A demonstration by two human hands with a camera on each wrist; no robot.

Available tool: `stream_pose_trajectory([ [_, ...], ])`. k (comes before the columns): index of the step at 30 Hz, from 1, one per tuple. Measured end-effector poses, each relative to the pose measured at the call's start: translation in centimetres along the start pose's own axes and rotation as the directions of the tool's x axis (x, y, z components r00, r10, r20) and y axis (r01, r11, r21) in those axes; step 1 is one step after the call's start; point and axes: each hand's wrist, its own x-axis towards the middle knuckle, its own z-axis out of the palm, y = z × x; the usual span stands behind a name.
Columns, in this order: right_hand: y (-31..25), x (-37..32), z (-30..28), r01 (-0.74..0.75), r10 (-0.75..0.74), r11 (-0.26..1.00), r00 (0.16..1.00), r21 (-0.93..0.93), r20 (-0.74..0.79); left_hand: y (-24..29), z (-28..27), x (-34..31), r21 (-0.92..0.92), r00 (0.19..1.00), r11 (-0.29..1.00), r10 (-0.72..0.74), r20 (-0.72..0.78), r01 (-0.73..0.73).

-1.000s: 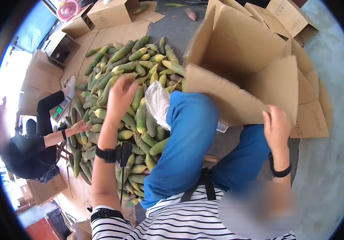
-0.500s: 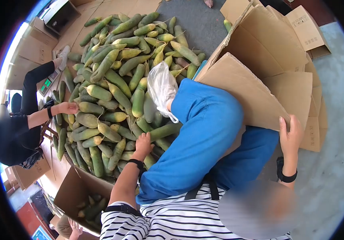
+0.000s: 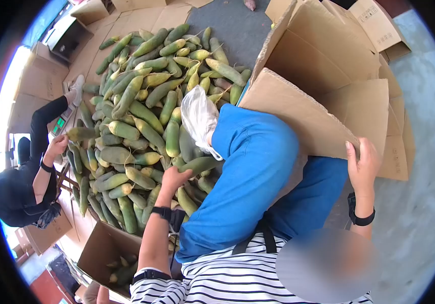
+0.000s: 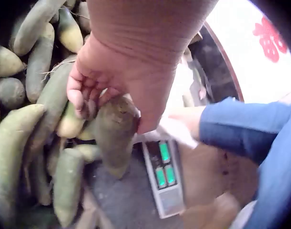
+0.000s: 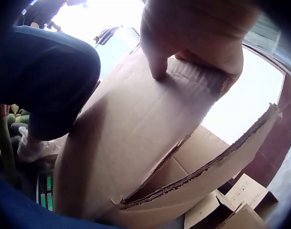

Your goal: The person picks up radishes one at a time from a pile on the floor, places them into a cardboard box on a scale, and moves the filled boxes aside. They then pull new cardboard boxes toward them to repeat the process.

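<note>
My left hand (image 3: 175,181) grips one end of a long green radish (image 3: 199,165) at the near right side of the pile, beside my blue-trousered knee. In the left wrist view, the thumb and fingers close around the thick end of that radish (image 4: 117,138); its tapered end points down. With the right hand (image 3: 365,164) I hold the edge of a flap on a large open cardboard box (image 3: 293,111). Seen from the right wrist, the thumb lies on the flap's face (image 5: 131,124), and the fingers go over its edge.
A big heap of green radishes (image 3: 146,124) covers the cardboard floor sheet. Another person's hand (image 3: 58,146) holds a radish at left. A box with radishes inside (image 3: 96,253) stands at the near left. A digital scale (image 4: 167,198) and a plastic-bagged foot (image 3: 200,119) are nearby.
My left hand has come down from above the pile onto the radish and now grips it. The right hand has stayed on the flap. The other person's hand has picked up a radish.
</note>
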Motion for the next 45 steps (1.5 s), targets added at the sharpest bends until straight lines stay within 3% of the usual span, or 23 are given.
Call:
stream_pose_trajectory([
  [3, 0.2, -0.3, 0.0, 0.027, -0.026, 0.999, 0.999, 0.02, -0.021, 3.5, -5.7, -5.1, -0.002, 0.985, 1.0, 0.015, -0.173, -0.016],
  [5, 0.2, -0.2, 0.1, 0.034, -0.033, 0.999, 0.998, 0.023, -0.049, 3.9, -8.6, -7.6, 0.02, 0.919, 0.995, 0.102, -0.381, -0.103],
  [7, 0.3, -0.1, 0.1, 0.072, -0.073, 0.997, 0.995, -0.032, -0.06, 5.0, -12.3, -10.8, -0.006, 0.861, 0.991, 0.114, -0.496, -0.134],
  [9, 0.3, 0.0, 0.1, 0.081, -0.086, 0.996, 0.992, -0.047, -0.096, 8.1, -15.6, -14.7, -0.252, 0.846, 0.943, 0.052, -0.53, -0.216],
  [11, 0.4, -0.2, 0.0, 0.082, -0.086, 0.996, 0.991, -0.043, -0.098, 9.8, -17.1, -17.1, -0.378, 0.766, 0.797, 0.157, -0.624, -0.471],
  [13, 0.4, -0.3, -0.1, 0.078, -0.08, 0.997, 0.989, -0.025, -0.122, 11.8, -17.6, -18.0, -0.235, 0.573, 0.703, 0.291, -0.766, -0.671],
  [15, 0.3, -0.4, -0.1, 0.089, -0.088, 0.996, 0.986, 0.0, -0.141, 15.7, -17.4, -18.9, -0.196, 0.465, 0.604, 0.328, -0.822, -0.772],
  [17, 0.4, -0.5, -0.1, 0.105, -0.103, 0.994, 0.985, 0.005, -0.137, 18.3, -17.6, -18.0, -0.222, 0.454, 0.524, 0.368, -0.812, -0.822],
  [19, 0.4, -0.7, 0.1, 0.097, -0.096, 0.995, 0.985, 0.004, -0.146, 23.6, -16.7, -17.2, -0.081, 0.345, 0.528, 0.424, -0.837, -0.845],
  [21, 0.5, -0.7, 0.1, 0.095, -0.09, 0.995, 0.984, 0.024, -0.154, 29.3, -15.2, -17.1, 0.144, 0.25, 0.5, 0.637, -0.729, -0.854],
  [23, 0.5, -0.8, 0.1, 0.097, -0.092, 0.995, 0.983, 0.019, -0.16, 34.1, -13.2, -16.7, 0.214, 0.272, 0.5, 0.728, -0.63, -0.839],
  [25, 0.6, -0.9, 0.2, 0.1, -0.095, 0.995, 0.98, 0.022, -0.173, 38.0, -10.7, -15.4, 0.53, 0.283, 0.435, 0.894, -0.346, -0.727],
  [26, 0.6, -0.8, 0.3, 0.098, -0.092, 0.995, 0.981, 0.025, -0.172, 38.2, -10.4, -15.8, 0.532, 0.284, 0.434, 0.895, -0.344, -0.727],
  [28, 0.8, -1.0, 0.3, 0.103, -0.095, 0.994, 0.981, 0.039, -0.171, 38.5, -10.0, -17.0, 0.174, 0.369, 0.424, 0.887, -0.279, -0.889],
  [29, 0.8, -1.2, 0.2, 0.095, -0.086, 0.995, 0.982, 0.043, -0.169, 38.0, -9.9, -17.2, 0.176, 0.37, 0.423, 0.889, -0.27, -0.889],
  [31, 0.7, -1.3, 0.1, 0.128, -0.118, 0.988, 0.986, 0.084, -0.118, 35.7, -10.4, -17.4, 0.015, 0.379, 0.424, 0.823, -0.423, -0.905],
  [33, 0.1, -1.6, 0.3, 0.126, -0.118, 0.991, 0.979, 0.039, -0.166, 32.2, -10.7, -16.9, 0.02, 0.391, 0.448, 0.8, -0.455, -0.894],
  [35, 0.0, -1.4, 0.3, 0.042, -0.045, 0.999, 0.977, -0.016, -0.206, 28.1, -10.6, -16.6, 0.13, 0.488, 0.577, 0.773, -0.405, -0.806],
  [37, 0.6, -0.8, 0.8, 0.085, -0.079, 0.996, 0.976, 0.021, -0.201, 23.7, -9.6, -16.3, 0.144, 0.6, 0.668, 0.728, -0.332, -0.731],
  [40, 0.2, -0.4, 0.7, 0.081, -0.084, 0.996, 0.977, -0.021, -0.197, 16.5, -7.2, -14.5, 0.302, 0.742, 0.743, 0.655, -0.142, -0.598],
  [42, 0.2, -0.6, 0.7, 0.094, -0.094, 0.996, 0.978, -0.014, -0.188, 12.8, -6.3, -13.5, 0.414, 0.847, 0.776, 0.531, -0.023, -0.476],
  [45, 0.0, -0.9, 0.6, 0.095, -0.095, 0.995, 0.982, -0.013, -0.165, 9.2, -5.4, -11.6, 0.49, 0.897, 0.777, 0.441, 0.027, -0.396],
])
